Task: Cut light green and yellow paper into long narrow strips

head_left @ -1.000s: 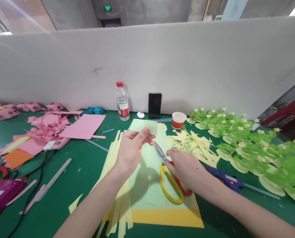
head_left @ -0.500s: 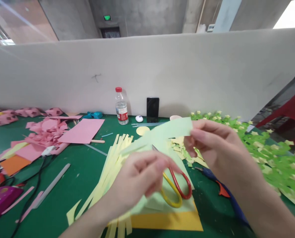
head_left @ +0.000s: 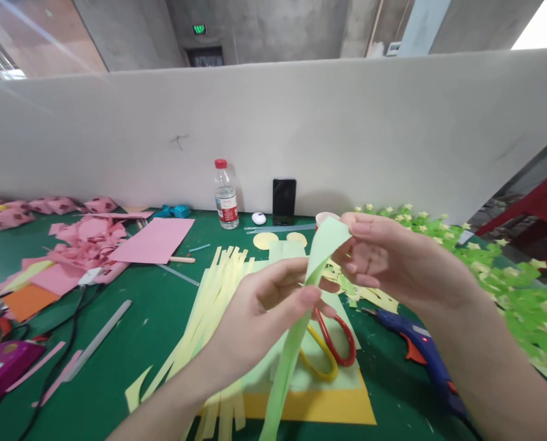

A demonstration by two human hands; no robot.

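Both of my hands hold a long light green paper strip [head_left: 296, 343] above the green table [head_left: 154, 318]. My right hand [head_left: 383, 260] pinches the strip's top end. My left hand [head_left: 266, 309] pinches it a little lower, between thumb and fingers, and the rest of the strip hangs down toward me. Under my hands lie red and yellow scissors [head_left: 331, 349] on a light green sheet [head_left: 319, 376] over an orange sheet [head_left: 310, 407]. Several pale yellow strips [head_left: 209, 306] are fanned out to the left of them.
A blue glue gun [head_left: 420, 349] lies at the right, with green and yellow paper flowers [head_left: 521, 294] beyond it. Pink paper [head_left: 156, 239] and scraps, cables and a purple box [head_left: 2, 364] fill the left. A water bottle [head_left: 225, 196], phone [head_left: 284, 201] and paper cup [head_left: 326, 218] stand by the white partition.
My right hand left the scissors on the table and came up to the green strip. The strip has turned from lying across to hanging lengthwise between both hands.
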